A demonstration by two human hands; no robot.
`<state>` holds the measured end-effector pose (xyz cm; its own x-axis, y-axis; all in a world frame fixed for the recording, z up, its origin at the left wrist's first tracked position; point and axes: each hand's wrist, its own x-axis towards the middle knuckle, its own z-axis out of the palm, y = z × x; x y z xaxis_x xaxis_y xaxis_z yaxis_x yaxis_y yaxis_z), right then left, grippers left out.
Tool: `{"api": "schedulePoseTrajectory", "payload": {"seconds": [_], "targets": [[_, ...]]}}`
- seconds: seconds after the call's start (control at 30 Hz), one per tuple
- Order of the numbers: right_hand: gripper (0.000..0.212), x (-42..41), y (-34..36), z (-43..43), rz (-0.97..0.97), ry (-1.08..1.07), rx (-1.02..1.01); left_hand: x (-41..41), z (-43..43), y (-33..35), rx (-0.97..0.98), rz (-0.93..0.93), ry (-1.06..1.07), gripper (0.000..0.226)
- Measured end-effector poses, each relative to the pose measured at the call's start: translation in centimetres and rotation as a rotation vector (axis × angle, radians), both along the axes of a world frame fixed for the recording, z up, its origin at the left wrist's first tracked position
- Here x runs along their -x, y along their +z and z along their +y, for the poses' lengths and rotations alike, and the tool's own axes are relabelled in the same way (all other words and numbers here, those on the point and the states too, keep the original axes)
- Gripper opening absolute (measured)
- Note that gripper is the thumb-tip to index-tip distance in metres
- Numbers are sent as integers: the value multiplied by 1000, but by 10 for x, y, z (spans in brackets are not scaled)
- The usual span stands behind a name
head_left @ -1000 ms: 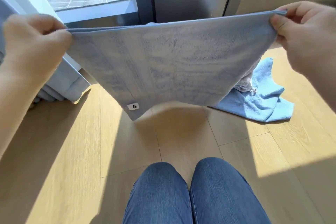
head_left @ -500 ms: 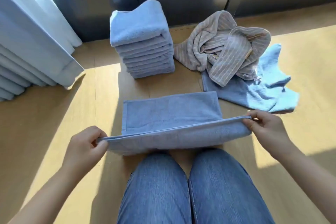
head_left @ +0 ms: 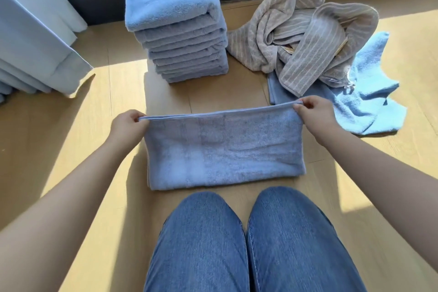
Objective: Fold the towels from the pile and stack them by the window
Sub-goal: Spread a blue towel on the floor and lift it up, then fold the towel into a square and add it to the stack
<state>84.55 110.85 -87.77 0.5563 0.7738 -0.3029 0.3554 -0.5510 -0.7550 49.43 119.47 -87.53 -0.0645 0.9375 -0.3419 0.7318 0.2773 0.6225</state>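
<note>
Blue towel (head_left: pixel 222 147) flat on floor (head_left: pixel 59 137), just ahead of the knees (head_left: pixel 248 232), doubled over, long axis running 9 to 3 o'clock. Left hand (head_left: pixel 126 124) pinching the far edge at its 9 o'clock corner, both layers between thumb and curled fingers. Right hand (head_left: pixel 312 114) pinching the 3 o'clock corner the same way. One hand per end, neither nearer. Folded stack (head_left: pixel 180 38) at 12 o'clock from the towel, against the window wall. Unfolded pile (head_left: pixel 308 38) at 1 to 2 o'clock. Next fold probably end to end along the long axis, one short end carried across to the other.
</note>
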Motion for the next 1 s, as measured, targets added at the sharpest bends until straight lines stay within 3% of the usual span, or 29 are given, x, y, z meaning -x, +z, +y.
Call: {"api": "schedulePoseTrajectory", "payload": {"seconds": [0.1, 0.2, 0.43, 0.67, 0.8, 0.93, 1.0], "targets": [[35, 0, -18, 9, 88, -63, 98, -3, 3, -18, 112, -106, 99, 46], [35, 2, -33, -3, 92, -33, 198, 3, -18, -37, 181, -136, 190, 55], [24, 12, -42, -36, -84, 58, 311, 12, -79, -51, 158, -89, 232, 36], [32, 20, -34, -28, -240, 115, 130, 15, -88, -53, 134, -45, 172, 21], [30, 13, -48, -28, -229, 192, 279, 10, -90, -53, 135, 17, 170, 10], [34, 8, -44, -11, -90, 114, 305, 4, -73, -48, 118, 8, 199, 32], [38, 8, -40, -3, -96, 73, 293, 0, -60, -44, 21, 103, 177, 46]]}}
